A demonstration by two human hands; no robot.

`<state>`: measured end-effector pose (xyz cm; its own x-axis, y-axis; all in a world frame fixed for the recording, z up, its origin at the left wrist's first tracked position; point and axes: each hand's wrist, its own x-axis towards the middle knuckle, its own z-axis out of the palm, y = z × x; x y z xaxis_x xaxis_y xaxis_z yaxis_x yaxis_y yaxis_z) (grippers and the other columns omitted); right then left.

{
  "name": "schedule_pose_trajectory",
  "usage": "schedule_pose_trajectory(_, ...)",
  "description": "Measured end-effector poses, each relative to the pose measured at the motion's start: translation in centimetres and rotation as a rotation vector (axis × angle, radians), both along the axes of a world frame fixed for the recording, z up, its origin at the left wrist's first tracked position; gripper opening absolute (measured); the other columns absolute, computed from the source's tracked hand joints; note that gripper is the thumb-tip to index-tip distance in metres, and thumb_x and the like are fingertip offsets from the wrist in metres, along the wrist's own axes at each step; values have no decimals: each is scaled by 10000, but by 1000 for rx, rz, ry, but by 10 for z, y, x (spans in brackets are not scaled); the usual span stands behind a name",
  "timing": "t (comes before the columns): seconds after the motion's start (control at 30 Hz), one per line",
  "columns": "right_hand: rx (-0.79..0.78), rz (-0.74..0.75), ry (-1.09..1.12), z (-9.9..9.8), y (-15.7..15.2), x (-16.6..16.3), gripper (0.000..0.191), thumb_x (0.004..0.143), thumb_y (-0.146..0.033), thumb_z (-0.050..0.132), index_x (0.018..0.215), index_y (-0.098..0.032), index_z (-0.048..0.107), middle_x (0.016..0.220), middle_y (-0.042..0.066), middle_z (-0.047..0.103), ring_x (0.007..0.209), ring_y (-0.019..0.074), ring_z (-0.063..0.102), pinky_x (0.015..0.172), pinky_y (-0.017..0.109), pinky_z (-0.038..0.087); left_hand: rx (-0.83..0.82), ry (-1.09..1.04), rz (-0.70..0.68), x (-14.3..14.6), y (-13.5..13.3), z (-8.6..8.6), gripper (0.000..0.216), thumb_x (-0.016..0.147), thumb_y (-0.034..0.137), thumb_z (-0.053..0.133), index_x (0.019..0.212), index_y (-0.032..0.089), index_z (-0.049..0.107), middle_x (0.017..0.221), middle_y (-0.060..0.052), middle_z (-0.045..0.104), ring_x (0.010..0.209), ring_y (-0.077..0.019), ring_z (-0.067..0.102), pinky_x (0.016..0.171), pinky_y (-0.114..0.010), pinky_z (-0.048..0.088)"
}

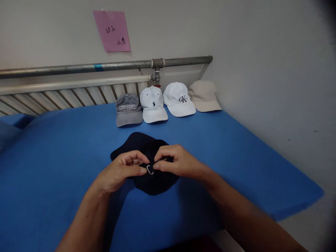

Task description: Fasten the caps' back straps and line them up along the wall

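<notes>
Left hand [123,171] and right hand [174,161] pinch the strap buckle [149,169] of a dark cap [147,145] | cap lies mid-bed [65,150] | four caps [168,101] line the far edge

the cap [147,157] under the hands is very dark navy, near black, plain, with a small silver metal buckle [149,169] at its strap. the bed [65,150] cover is a solid bright blue. in the row behind: a grey cap [128,110] with pale script lettering, a white cap [152,104] with a tiny dark emblem, a white cap with dark letters [179,99], and a plain beige cap [204,96]. the wall [262,52] is off-white; the note [112,30] on it is pink with dark handwriting. the pipe [105,65] is dull grey with a blue band, and the slatted rail [65,92] is cream.
</notes>
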<state>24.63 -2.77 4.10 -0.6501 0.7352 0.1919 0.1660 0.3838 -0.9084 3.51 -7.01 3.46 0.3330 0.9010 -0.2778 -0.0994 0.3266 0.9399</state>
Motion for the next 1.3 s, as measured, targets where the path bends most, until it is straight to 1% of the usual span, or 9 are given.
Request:
schedule_pose_trajectory(0.13, -70, -11, -20, -1, -1, -1, 85, 732, -201, 698, 674, -162, 651, 619, -38, 575, 587, 80, 490, 544, 201, 360, -19, 6, -17, 0, 0, 1, 175, 652, 139, 783, 804, 181, 709, 714, 23, 653, 654, -60, 559, 621, -165, 418)
schedule_pose_trajectory(0.3, -178, 17, -60, 1, -2, 0, 125, 724, -240, 706, 670, -153, 635, 591, -45, 549, 563, 73, 459, 522, 199, 335, -34, 19, -29, 3, 0, 2, 171, 649, 127, 776, 790, 180, 697, 708, 33, 652, 660, -55, 560, 633, -163, 418)
schedule_pose_trajectory(0.53, -185, -4, -139, -2, -2, -4, 138, 713, -176, 674, 619, -155, 575, 544, -65, 470, 527, 59, 398, 484, 191, 297, -76, 27, 45, 7, 2, 0, 198, 621, 161, 796, 791, 178, 697, 654, 45, 627, 603, -39, 535, 595, -154, 383)
schedule_pose_trajectory(0.7, -214, -15, -143, -5, -4, -6, 147, 734, -211, 669, 633, -157, 576, 556, -60, 480, 535, 63, 410, 481, 187, 304, -72, 65, 42, 7, 2, -1, 187, 609, 164, 799, 754, 171, 681, 598, 55, 568, 565, -35, 473, 564, -160, 345)
schedule_pose_trajectory(0.8, -172, -10, -141, -7, -5, -7, 147, 736, -209, 667, 633, -159, 575, 554, -62, 481, 524, 60, 406, 476, 187, 303, -74, 106, 42, 7, 2, -2, 199, 600, 178, 806, 752, 168, 678, 578, 60, 527, 553, -38, 432, 547, -167, 319)
schedule_pose_trajectory(0.93, 50, -20, -161, -9, -6, -8, 143, 711, -145, 660, 605, -157, 564, 564, -56, 482, 540, 61, 412, 504, 193, 312, -92, 153, 53, 6, 4, -3, 222, 596, 209, 823, 749, 165, 668, 573, 64, 500, 551, -40, 408, 532, -172, 296)
schedule_pose_trajectory(1.03, 136, -31, -149, -8, -7, -8, 142, 711, -126, 646, 605, -157, 557, 586, -49, 496, 547, 61, 417, 516, 195, 317, -104, 148, 61, 5, 4, -3, 247, 594, 230, 837, 753, 170, 657, 581, 64, 511, 558, -41, 421, 543, -169, 312)
schedule_pose_trajectory(1.17, 117, -40, -134, -6, -7, -7, 137, 707, -120, 641, 609, -160, 554, 574, -54, 485, 543, 62, 417, 513, 192, 318, -88, 103, 49, 4, 3, -3, 244, 592, 186, 824, 772, 170, 661, 638, 47, 568, 594, -45, 470, 565, -164, 346)
schedule_pose_trajectory(1.3, -21, -3, -139, -8, -6, -7, 125, 696, -138, 648, 616, -163, 555, 557, -63, 468, 533, 62, 398, 490, 185, 304, -79, 60, 13, 7, 2, -2, 225, 594, 114, 777, 784, 166, 667, 685, 35, 601, 624, -51, 507, 589, -164, 381)
